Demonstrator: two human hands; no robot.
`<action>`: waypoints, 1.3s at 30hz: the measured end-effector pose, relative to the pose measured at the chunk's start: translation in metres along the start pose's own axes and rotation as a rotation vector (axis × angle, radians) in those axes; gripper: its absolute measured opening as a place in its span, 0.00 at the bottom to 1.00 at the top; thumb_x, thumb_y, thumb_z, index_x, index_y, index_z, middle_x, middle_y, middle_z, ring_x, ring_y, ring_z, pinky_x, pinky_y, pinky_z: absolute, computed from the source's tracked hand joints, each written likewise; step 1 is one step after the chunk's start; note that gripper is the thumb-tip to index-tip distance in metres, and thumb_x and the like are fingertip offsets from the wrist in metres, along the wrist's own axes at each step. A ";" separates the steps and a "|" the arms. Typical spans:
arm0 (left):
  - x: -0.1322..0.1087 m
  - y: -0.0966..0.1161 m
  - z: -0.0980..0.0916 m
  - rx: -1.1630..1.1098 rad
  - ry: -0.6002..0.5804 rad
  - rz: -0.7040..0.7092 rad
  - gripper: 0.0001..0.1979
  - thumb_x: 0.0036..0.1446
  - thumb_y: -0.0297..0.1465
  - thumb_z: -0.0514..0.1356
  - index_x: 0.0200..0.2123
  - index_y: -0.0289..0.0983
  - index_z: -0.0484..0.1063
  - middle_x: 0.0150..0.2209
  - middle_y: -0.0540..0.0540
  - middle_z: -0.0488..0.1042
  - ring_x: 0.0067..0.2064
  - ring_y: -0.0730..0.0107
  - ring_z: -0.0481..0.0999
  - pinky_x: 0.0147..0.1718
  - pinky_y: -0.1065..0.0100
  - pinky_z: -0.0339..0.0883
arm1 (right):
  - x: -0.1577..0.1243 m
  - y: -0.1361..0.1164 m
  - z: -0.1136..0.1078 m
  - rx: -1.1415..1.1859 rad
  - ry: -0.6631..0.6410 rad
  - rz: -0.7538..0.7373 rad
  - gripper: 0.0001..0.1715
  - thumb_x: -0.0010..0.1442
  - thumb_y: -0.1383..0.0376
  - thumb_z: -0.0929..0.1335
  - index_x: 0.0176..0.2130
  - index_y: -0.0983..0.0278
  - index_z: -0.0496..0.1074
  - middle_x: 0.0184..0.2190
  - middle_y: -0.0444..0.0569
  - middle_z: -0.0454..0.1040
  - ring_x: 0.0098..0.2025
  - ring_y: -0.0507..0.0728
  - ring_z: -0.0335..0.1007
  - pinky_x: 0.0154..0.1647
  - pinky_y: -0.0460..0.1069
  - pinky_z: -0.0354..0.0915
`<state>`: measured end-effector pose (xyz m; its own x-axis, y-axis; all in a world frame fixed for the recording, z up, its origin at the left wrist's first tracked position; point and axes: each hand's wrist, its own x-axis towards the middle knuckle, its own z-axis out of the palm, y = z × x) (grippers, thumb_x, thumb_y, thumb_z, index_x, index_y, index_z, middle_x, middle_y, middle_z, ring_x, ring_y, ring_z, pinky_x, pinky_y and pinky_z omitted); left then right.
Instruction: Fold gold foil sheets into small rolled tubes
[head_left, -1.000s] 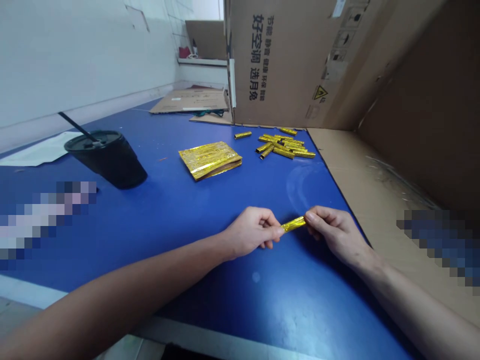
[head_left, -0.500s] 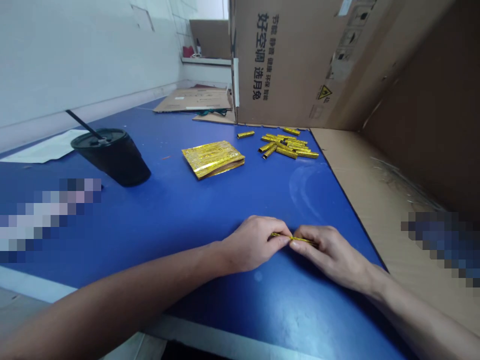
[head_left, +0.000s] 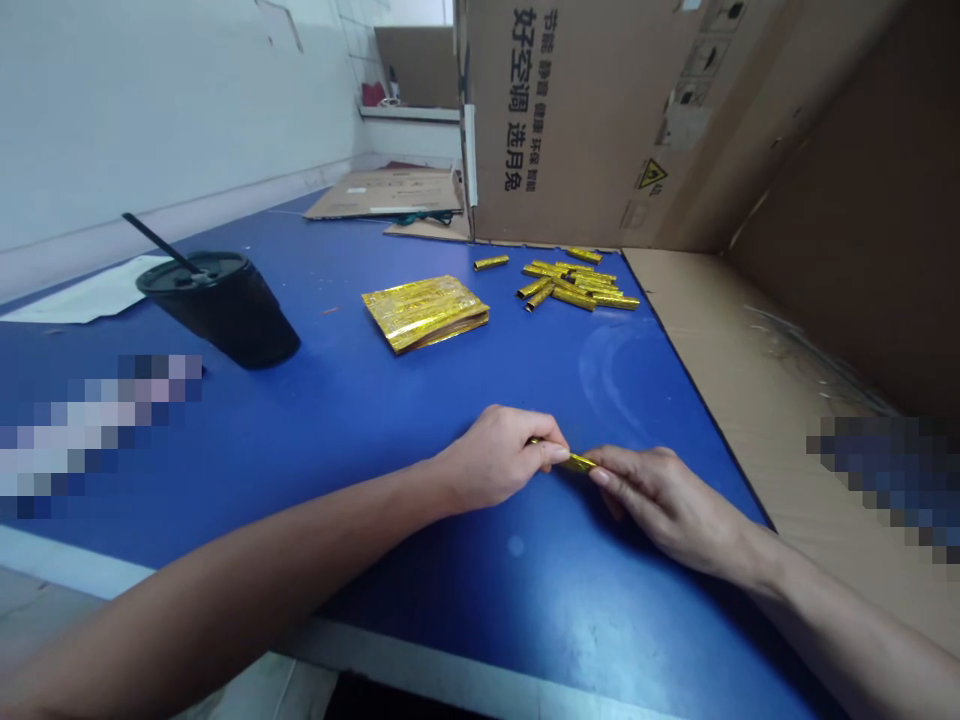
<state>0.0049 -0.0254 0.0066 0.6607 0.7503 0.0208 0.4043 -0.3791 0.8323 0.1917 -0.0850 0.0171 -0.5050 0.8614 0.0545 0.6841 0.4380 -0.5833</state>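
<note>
Between both hands, just above the blue table, is a narrow strip of gold foil paper [head_left: 579, 462]. My left hand [head_left: 504, 458] pinches its left part between thumb and fingers. The right end is gripped by my right hand [head_left: 660, 503], whose fingers partly hide it. Farther back lies a flat stack of gold foil paper sheets [head_left: 426, 312]. To the right of that stack, several gold foil paper rolls [head_left: 574, 284] lie in a loose pile. One more roll [head_left: 491, 263] lies apart, left of the pile.
A black tumbler [head_left: 225, 310] with a straw stands on the left of the blue table [head_left: 315, 420], by a white sheet [head_left: 90, 293]. Behind rises a large cardboard box [head_left: 585, 130]. Flat cardboard [head_left: 697, 330] borders the table's right side. Two patches are pixelated.
My hands have drawn slightly apart, the left one shifting left and a little up. More of the gold foil strip shows between them. The view has tilted slightly.
</note>
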 end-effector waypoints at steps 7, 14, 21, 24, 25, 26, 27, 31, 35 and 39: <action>0.007 -0.002 -0.005 -0.473 -0.146 -0.252 0.21 0.57 0.46 0.46 0.30 0.33 0.65 0.18 0.49 0.70 0.16 0.77 0.67 0.16 0.76 0.57 | -0.004 0.017 0.007 -0.483 0.320 -0.228 0.18 0.59 0.73 0.56 0.46 0.68 0.65 0.24 0.47 0.70 0.23 0.50 0.64 0.24 0.45 0.59; 0.006 -0.003 -0.004 -0.445 -0.188 -0.281 0.14 0.58 0.37 0.48 0.25 0.34 0.61 0.15 0.53 0.66 0.13 0.81 0.61 0.12 0.79 0.52 | -0.004 0.010 0.008 -0.456 0.335 -0.173 0.19 0.61 0.67 0.58 0.51 0.68 0.63 0.26 0.49 0.70 0.25 0.52 0.64 0.26 0.47 0.61; 0.005 -0.006 -0.007 -0.150 -0.010 -0.070 0.10 0.56 0.34 0.50 0.25 0.36 0.61 0.16 0.55 0.65 0.16 0.82 0.61 0.15 0.79 0.53 | 0.000 0.002 0.003 0.251 0.110 0.298 0.23 0.59 0.50 0.57 0.24 0.63 0.63 0.17 0.40 0.59 0.19 0.48 0.52 0.18 0.44 0.51; 0.005 -0.005 -0.009 -0.153 0.002 -0.063 0.10 0.55 0.33 0.51 0.24 0.35 0.62 0.15 0.56 0.64 0.16 0.83 0.59 0.15 0.80 0.52 | 0.000 0.003 0.004 0.396 0.062 0.333 0.23 0.58 0.50 0.58 0.24 0.63 0.62 0.15 0.38 0.54 0.17 0.47 0.45 0.16 0.44 0.46; 0.006 -0.004 -0.010 -0.185 -0.005 -0.070 0.10 0.55 0.33 0.50 0.24 0.35 0.61 0.15 0.56 0.63 0.15 0.83 0.59 0.15 0.80 0.52 | 0.000 0.003 0.004 0.438 0.055 0.331 0.23 0.58 0.50 0.58 0.24 0.64 0.62 0.15 0.37 0.54 0.17 0.47 0.45 0.16 0.44 0.45; 0.006 -0.004 -0.010 -0.227 -0.011 -0.079 0.11 0.56 0.33 0.50 0.24 0.35 0.61 0.14 0.56 0.62 0.15 0.83 0.58 0.15 0.79 0.52 | -0.001 0.003 0.005 0.474 0.053 0.325 0.23 0.58 0.50 0.58 0.23 0.64 0.63 0.15 0.37 0.53 0.17 0.47 0.44 0.16 0.44 0.45; 0.006 -0.004 -0.010 -0.280 -0.017 -0.088 0.11 0.56 0.34 0.50 0.24 0.35 0.61 0.13 0.57 0.61 0.15 0.83 0.57 0.14 0.79 0.52 | -0.001 0.002 0.005 0.503 0.057 0.318 0.23 0.58 0.50 0.58 0.23 0.64 0.63 0.14 0.37 0.53 0.17 0.47 0.44 0.16 0.44 0.44; 0.007 -0.002 -0.004 -0.600 0.019 -0.106 0.15 0.55 0.41 0.53 0.25 0.34 0.61 0.16 0.54 0.65 0.15 0.83 0.61 0.14 0.79 0.54 | -0.002 -0.002 0.008 0.574 0.184 0.302 0.24 0.57 0.50 0.60 0.22 0.64 0.63 0.13 0.38 0.53 0.16 0.47 0.44 0.16 0.45 0.43; 0.003 0.007 0.012 -0.901 0.028 -0.127 0.17 0.44 0.40 0.63 0.29 0.32 0.65 0.24 0.50 0.69 0.23 0.79 0.68 0.20 0.76 0.61 | -0.001 -0.009 0.020 0.661 0.292 0.289 0.23 0.57 0.50 0.59 0.23 0.65 0.64 0.14 0.38 0.52 0.17 0.47 0.43 0.16 0.45 0.42; -0.003 0.015 0.021 -0.932 0.010 -0.149 0.15 0.41 0.36 0.66 0.25 0.31 0.67 0.18 0.52 0.66 0.21 0.80 0.66 0.19 0.76 0.60 | -0.002 -0.014 0.028 0.711 0.164 0.269 0.23 0.59 0.51 0.58 0.25 0.65 0.65 0.16 0.39 0.53 0.19 0.48 0.44 0.18 0.45 0.44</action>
<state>0.0224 -0.0442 0.0076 0.6360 0.7622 -0.1204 -0.1875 0.3040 0.9340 0.1689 -0.1000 0.0025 -0.2472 0.9660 -0.0763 0.2423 -0.0146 -0.9701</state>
